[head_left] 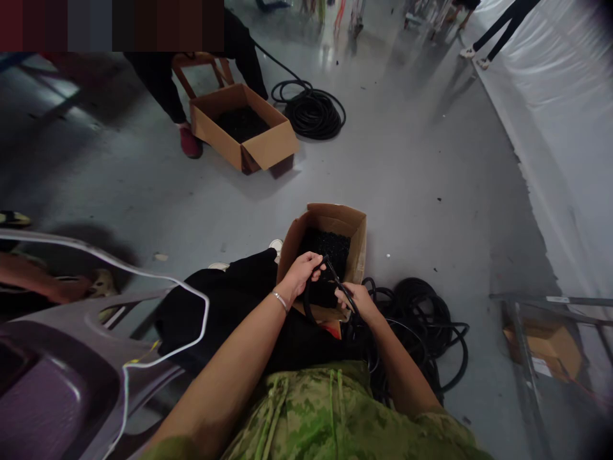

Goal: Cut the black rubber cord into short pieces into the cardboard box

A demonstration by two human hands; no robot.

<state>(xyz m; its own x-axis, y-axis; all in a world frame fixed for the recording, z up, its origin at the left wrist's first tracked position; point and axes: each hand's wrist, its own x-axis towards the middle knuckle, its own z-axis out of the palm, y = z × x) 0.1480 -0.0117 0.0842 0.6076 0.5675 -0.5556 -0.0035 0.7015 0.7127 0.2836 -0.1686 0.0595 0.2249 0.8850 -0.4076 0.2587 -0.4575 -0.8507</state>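
Over a cardboard box on the floor, my left hand is closed on a thin black hose, fingers pinched near its end. My right hand is closed too, around a black tool or piece of hose that slants up toward my left fingertips; which of the two is too small to tell. Small black pieces fill the bottom of the box. Black hose lies in loose coils on the floor to the right of the box, close to my right forearm.
Ahead, a seated person has a second cardboard box with black pieces, beside a coiled black hose. A purple chair and white cable are at left. A metal frame stands at right. Another person's arm shows at far left.
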